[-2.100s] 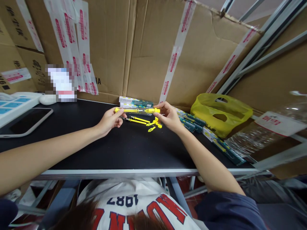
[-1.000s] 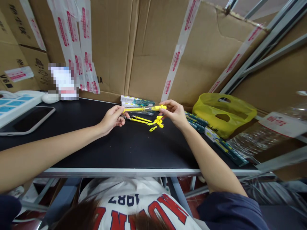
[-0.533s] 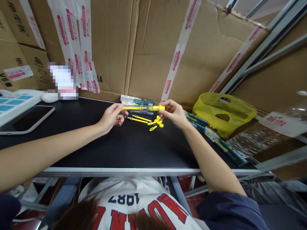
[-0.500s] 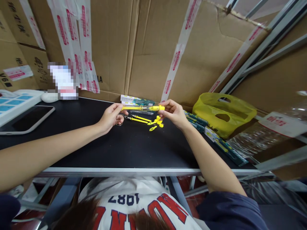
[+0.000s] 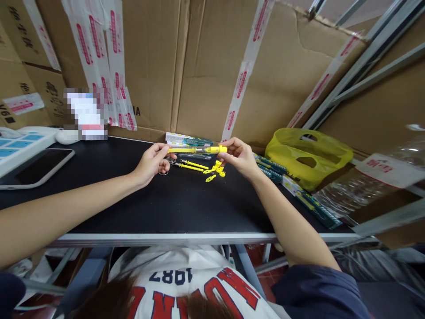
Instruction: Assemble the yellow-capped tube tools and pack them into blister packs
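Observation:
Held level above the table is a slim yellow pen-shaped tool (image 5: 195, 150) with a clear section and a thicker yellow end. My left hand (image 5: 152, 165) is closed on its left end, while the thumb and fingers of my right hand (image 5: 241, 158) pinch the thick end at the right. Below it lie thin yellow rods (image 5: 191, 167) with metal parts. Several small yellow plastic pieces (image 5: 217, 167) are grouped beside the rods. Metal rings (image 5: 163, 173) show close under my left fingers; whether they touch the hand I cannot tell.
Long green-and-white boxes (image 5: 189, 139) lie behind my hands, with more boxes (image 5: 310, 201) at right. A yellow plastic bag (image 5: 308, 153) and clear plastic packaging (image 5: 348, 190) are beyond them. At left are a phone (image 5: 36, 170) and white power strip (image 5: 23, 144). Cardboard (image 5: 206, 71) stands behind the table.
Both hands keep the same hold on the yellow pen-shaped tool. The whole view has shifted slightly; nothing has been taken up or let go.

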`<action>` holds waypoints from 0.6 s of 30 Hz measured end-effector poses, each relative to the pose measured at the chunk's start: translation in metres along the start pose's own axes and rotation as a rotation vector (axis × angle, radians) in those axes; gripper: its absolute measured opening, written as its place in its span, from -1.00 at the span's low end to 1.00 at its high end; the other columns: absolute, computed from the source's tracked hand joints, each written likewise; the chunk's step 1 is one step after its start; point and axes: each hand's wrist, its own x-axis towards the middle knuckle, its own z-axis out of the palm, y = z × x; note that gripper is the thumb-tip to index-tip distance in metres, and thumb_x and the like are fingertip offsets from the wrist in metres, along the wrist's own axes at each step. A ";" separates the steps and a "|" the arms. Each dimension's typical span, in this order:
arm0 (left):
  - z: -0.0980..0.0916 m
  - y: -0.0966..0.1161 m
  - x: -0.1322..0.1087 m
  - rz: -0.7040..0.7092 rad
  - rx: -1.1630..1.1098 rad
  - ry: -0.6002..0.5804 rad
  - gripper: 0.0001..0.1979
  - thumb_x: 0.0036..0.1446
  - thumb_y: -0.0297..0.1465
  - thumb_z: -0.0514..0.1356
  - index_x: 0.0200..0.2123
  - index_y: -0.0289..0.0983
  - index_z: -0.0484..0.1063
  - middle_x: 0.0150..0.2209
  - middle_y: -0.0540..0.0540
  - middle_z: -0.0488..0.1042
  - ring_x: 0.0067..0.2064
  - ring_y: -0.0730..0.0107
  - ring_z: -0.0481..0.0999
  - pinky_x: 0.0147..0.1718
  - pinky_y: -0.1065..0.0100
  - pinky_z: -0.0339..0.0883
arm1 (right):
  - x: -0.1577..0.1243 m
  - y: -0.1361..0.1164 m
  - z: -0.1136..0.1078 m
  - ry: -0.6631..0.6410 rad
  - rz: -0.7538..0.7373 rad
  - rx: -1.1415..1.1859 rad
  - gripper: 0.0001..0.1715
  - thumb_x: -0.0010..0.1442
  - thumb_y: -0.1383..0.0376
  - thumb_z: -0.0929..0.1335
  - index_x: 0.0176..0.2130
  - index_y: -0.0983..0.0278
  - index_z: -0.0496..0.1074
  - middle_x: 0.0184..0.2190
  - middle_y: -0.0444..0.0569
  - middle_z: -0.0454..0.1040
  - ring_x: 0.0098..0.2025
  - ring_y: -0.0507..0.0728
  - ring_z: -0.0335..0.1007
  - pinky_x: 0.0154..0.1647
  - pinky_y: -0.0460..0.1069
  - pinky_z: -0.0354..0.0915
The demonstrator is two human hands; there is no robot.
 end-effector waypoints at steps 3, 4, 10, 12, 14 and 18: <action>0.000 0.000 0.000 -0.002 0.000 0.008 -0.78 0.18 -0.27 0.19 -0.19 -0.29 0.31 -0.37 -0.05 0.49 -0.63 0.66 0.36 -0.70 0.59 0.20 | 0.000 0.001 0.000 -0.005 -0.013 -0.003 -0.52 -0.08 0.06 0.53 -0.26 0.24 0.36 -0.53 -0.19 0.40 -0.51 0.00 0.37 -0.52 -0.06 0.45; 0.000 0.000 0.000 -0.004 0.001 0.011 -0.78 0.19 -0.27 0.19 -0.19 -0.29 0.31 -0.37 -0.04 0.49 -0.63 0.66 0.36 -0.70 0.59 0.20 | 0.000 0.001 0.000 -0.007 -0.019 -0.005 -0.52 -0.08 0.06 0.53 -0.26 0.24 0.36 -0.53 -0.19 0.40 -0.51 0.00 0.38 -0.52 -0.06 0.46; -0.001 -0.001 0.001 -0.017 -0.001 0.014 -0.82 0.22 -0.30 0.15 -0.20 -0.29 0.31 -0.37 -0.04 0.48 -0.63 0.66 0.37 -0.70 0.60 0.20 | -0.001 0.003 -0.001 -0.020 -0.022 -0.017 -0.51 -0.09 0.07 0.53 -0.26 0.24 0.36 -0.53 -0.18 0.40 -0.50 0.01 0.39 -0.52 -0.06 0.45; -0.001 -0.001 0.001 -0.008 0.001 0.027 -0.82 0.22 -0.30 0.15 -0.19 -0.28 0.30 -0.37 -0.05 0.49 -0.63 0.65 0.37 -0.69 0.60 0.20 | -0.001 0.003 0.000 -0.024 -0.024 -0.009 -0.50 -0.10 0.06 0.54 -0.26 0.24 0.36 -0.51 -0.18 0.40 -0.50 0.01 0.38 -0.53 -0.06 0.45; 0.000 -0.001 0.001 0.009 -0.006 0.067 -0.81 0.21 -0.30 0.16 -0.19 -0.26 0.24 -0.39 -0.03 0.51 -0.64 0.64 0.37 -0.69 0.59 0.20 | -0.002 0.003 0.001 -0.027 -0.024 -0.004 -0.48 -0.12 0.05 0.54 -0.26 0.23 0.36 -0.49 -0.17 0.41 -0.50 0.00 0.38 -0.53 -0.07 0.45; 0.002 -0.002 0.001 0.025 -0.017 0.159 -0.75 0.19 -0.32 0.19 -0.26 -0.21 0.11 -0.44 0.02 0.52 -0.68 0.62 0.34 -0.72 0.59 0.15 | -0.003 0.003 0.005 -0.033 -0.014 -0.010 -0.46 -0.14 0.03 0.54 -0.27 0.22 0.35 -0.48 -0.17 0.42 -0.51 -0.01 0.38 -0.55 -0.08 0.45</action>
